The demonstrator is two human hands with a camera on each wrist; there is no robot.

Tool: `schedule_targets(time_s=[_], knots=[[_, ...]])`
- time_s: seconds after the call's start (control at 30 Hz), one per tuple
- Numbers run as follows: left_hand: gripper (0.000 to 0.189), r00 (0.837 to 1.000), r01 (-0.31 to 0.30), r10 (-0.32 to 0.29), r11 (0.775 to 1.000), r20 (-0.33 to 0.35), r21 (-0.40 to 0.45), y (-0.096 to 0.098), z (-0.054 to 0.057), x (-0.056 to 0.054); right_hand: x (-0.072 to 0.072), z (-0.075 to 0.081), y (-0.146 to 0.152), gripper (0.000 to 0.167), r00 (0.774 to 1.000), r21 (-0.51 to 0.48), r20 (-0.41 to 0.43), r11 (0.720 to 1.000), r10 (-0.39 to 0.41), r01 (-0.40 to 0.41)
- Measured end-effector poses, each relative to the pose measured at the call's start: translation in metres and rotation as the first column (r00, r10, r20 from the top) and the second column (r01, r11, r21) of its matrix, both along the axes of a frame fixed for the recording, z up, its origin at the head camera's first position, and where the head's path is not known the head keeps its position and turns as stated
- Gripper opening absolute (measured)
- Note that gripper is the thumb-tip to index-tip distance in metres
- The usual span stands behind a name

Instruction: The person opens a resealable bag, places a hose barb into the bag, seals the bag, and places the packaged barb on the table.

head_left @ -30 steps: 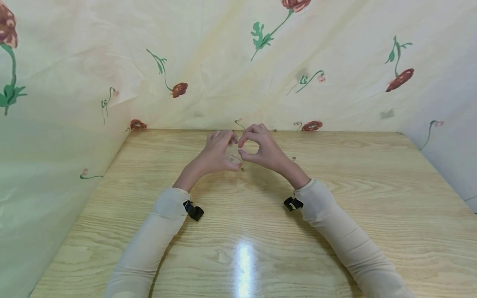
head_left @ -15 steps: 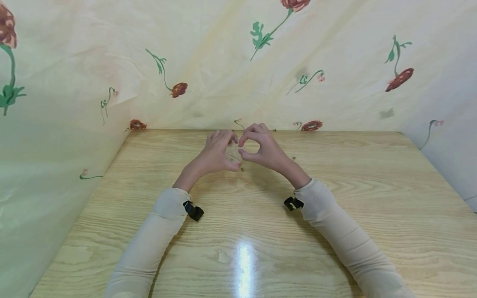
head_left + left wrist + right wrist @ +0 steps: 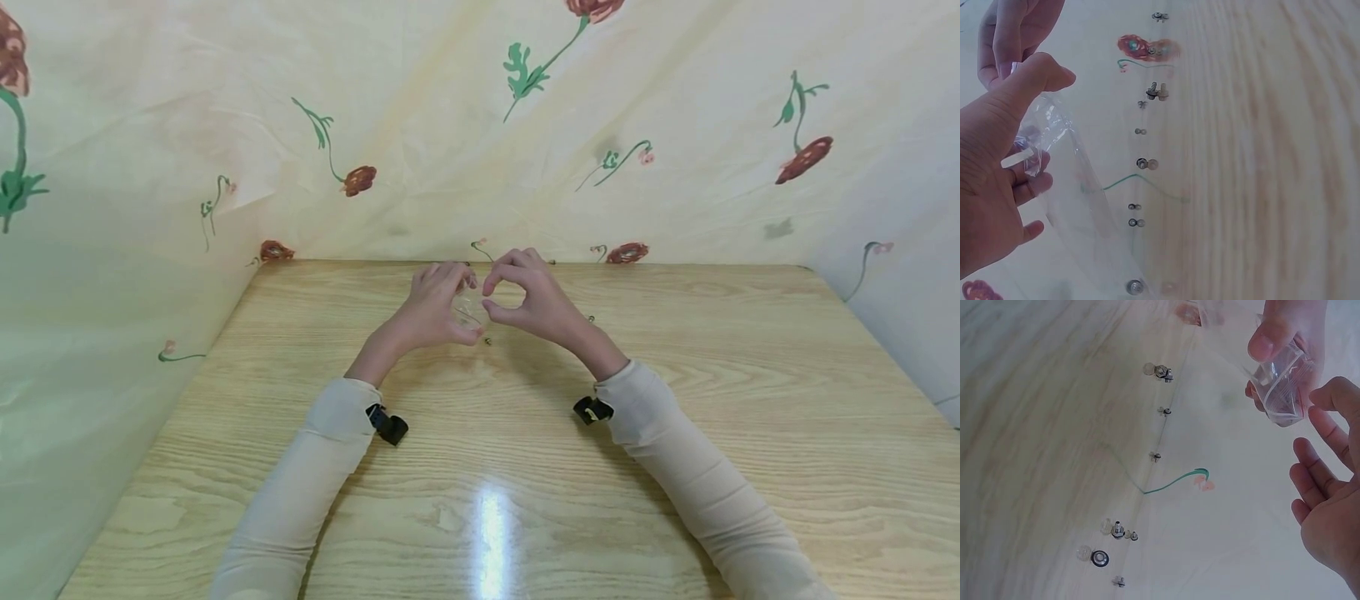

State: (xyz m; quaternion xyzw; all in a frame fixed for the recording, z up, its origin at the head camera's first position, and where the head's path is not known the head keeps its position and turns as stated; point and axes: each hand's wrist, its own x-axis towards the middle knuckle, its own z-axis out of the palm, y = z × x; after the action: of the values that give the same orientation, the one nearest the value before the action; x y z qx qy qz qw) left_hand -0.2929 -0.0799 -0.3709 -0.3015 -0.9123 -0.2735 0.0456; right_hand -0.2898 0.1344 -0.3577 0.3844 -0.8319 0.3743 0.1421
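Observation:
A clear plastic zip bag (image 3: 1282, 384) with a red line near its mouth is held above the table. My left hand (image 3: 435, 308) grips it between thumb and curled fingers in the head view. The right hand (image 3: 528, 296) is at the bag's mouth, its thumb and forefinger pinching at the edge. In the right wrist view the remaining right fingers (image 3: 1310, 481) stay loosely bent, away from the bag. The lower bag hangs down in the left wrist view. Whether anything is inside cannot be told.
Small metal hardware is scattered on the glossy wooden table (image 3: 480, 417), including a bolt (image 3: 1118, 530), a ring-shaped piece (image 3: 1100, 558) and a screw-like piece (image 3: 1154, 92). A flower-patterned cloth (image 3: 450, 167) hangs behind and at the sides. Black devices (image 3: 387, 425) sit at both cuffs.
The left hand has shifted very slightly left and the right hand very slightly right, widening the span between them a little. Otherwise the pose is the same.

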Motion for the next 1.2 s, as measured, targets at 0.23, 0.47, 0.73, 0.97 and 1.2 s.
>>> schedule_targets(time_s=[0.23, 0.47, 0.73, 0.97, 1.2], knots=[[0.061, 1.0, -0.009, 0.009, 1.0, 0.013, -0.012, -0.002, 0.0, 0.0, 0.0, -0.001, 0.002, 0.007, 1.0, 0.006, -0.006, 1.0, 0.0, 0.0], [0.062, 0.999, -0.008, 0.009, 1.0, 0.031, -0.007, -0.003, 0.002, 0.0, 0.0, -0.002, 0.003, 0.009, 1.0, 0.001, -0.009, 1.0, -0.01, 0.01], [0.062, 0.999, -0.03, 0.03, 1.0, 0.035, 0.001, -0.006, 0.001, -0.002, 0.0, -0.005, 0.01, 0.009, 1.0, 0.022, 0.007, 0.999, -0.031, 0.031], [0.061, 0.998, -0.041, 0.041, 0.999, 0.05, 0.005, -0.008, 0.002, -0.001, 0.0, -0.011, 0.016, 0.009, 1.0, 0.038, 0.013, 0.999, -0.02, 0.019], [0.061, 0.998, -0.039, 0.039, 0.999, 0.059, 0.006, -0.009, 0.003, -0.001, -0.002, -0.016, 0.02, 0.009, 1.0, 0.09, 0.005, 0.996, -0.006, 0.006]])
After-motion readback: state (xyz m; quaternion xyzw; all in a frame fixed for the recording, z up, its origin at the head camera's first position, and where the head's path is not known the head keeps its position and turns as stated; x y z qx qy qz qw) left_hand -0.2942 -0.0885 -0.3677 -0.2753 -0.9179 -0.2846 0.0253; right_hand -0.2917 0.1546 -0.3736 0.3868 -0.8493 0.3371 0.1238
